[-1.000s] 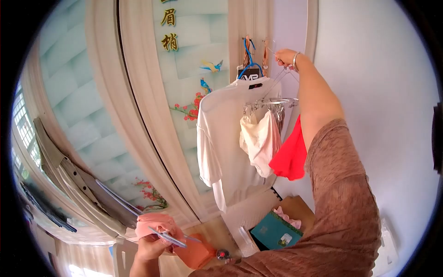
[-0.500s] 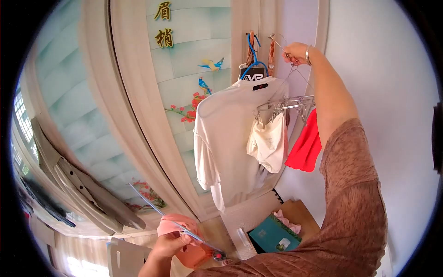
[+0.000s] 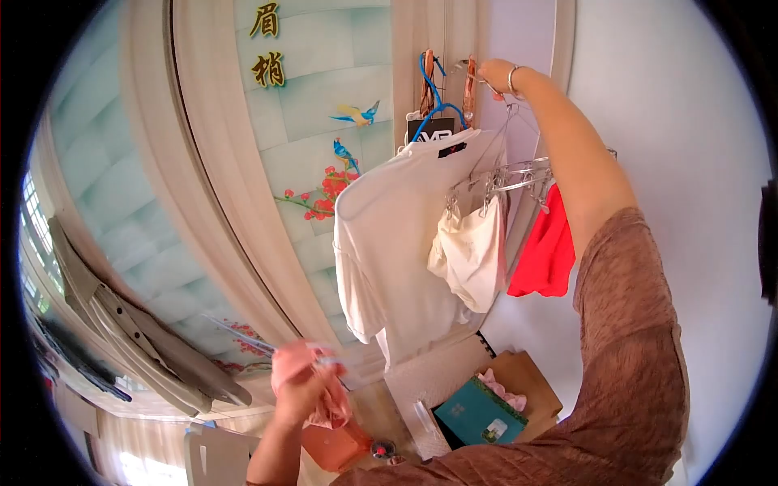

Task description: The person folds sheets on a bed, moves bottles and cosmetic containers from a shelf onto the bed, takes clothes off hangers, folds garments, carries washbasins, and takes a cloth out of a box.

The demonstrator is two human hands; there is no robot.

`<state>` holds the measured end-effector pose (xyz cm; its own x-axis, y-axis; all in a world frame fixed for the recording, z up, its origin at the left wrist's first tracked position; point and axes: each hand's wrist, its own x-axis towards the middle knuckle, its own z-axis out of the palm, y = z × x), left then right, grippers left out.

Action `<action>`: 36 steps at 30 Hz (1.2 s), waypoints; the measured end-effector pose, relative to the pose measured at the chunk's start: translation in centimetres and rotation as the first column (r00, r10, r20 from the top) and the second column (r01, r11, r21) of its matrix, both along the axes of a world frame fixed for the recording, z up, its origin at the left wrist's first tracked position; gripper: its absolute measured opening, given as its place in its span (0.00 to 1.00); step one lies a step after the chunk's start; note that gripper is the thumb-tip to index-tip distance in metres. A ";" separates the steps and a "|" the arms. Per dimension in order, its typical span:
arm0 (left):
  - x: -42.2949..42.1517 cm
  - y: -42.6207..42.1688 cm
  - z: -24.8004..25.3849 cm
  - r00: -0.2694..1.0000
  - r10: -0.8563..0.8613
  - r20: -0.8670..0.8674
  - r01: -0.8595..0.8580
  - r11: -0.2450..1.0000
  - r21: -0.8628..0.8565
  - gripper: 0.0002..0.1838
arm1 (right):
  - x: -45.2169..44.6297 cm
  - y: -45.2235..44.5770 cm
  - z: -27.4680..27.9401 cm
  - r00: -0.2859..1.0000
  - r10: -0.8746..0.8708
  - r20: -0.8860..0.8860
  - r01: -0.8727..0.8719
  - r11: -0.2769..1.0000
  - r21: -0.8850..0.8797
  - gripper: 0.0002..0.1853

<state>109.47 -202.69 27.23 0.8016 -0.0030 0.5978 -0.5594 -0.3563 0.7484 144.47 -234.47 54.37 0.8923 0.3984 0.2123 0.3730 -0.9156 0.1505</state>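
Note:
My right hand (image 3: 496,78), raised at the upper middle, is closed round the metal hook of a clip hanger (image 3: 519,174), beside a wooden door hook. From the clips hang a cream cloth (image 3: 470,251) and a red cloth (image 3: 541,251). Just left of them a white shirt (image 3: 397,235) hangs on a blue hanger (image 3: 438,105). Low on the left, my left hand (image 3: 301,393) is closed on a pink cloth (image 3: 293,362). A thin pale rod (image 3: 243,338) sticks out beside the cloth, blurred by motion.
A teal box (image 3: 480,411) and a brown carton (image 3: 527,381) with pink cloth stand on the floor. Near them are an orange container (image 3: 336,445) and a bottle (image 3: 382,449). Grey-brown trousers (image 3: 138,332) hang at left. A white chair (image 3: 212,454) stands below.
My right hand and the clip hanger have moved up, close to the door hook. My left hand has shifted with the pink cloth and rod, and the rod's angle has changed.

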 end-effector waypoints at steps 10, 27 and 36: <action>3.9 -3.1 3.0 0.906 -0.203 -0.371 -0.064 0.802 -0.594 0.04 | -6.4 0.7 -0.6 0.954 -0.191 -0.231 0.238 0.951 0.195 0.12; 7.0 -6.1 12.4 0.687 -0.723 -0.074 0.353 0.421 -0.836 0.15 | -29.0 8.5 -17.9 0.220 0.966 -0.136 0.086 0.119 0.989 0.39; 4.9 -7.4 15.6 0.564 -0.826 0.002 0.588 0.399 -0.704 0.14 | -34.7 11.0 -16.6 0.261 0.949 0.175 0.135 -0.216 0.967 0.29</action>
<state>114.41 -210.12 42.81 0.7970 -0.4253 0.4288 -0.0907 0.6176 0.7812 109.78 -223.48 37.77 0.4901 0.7123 0.5024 0.1175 0.5171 -0.8478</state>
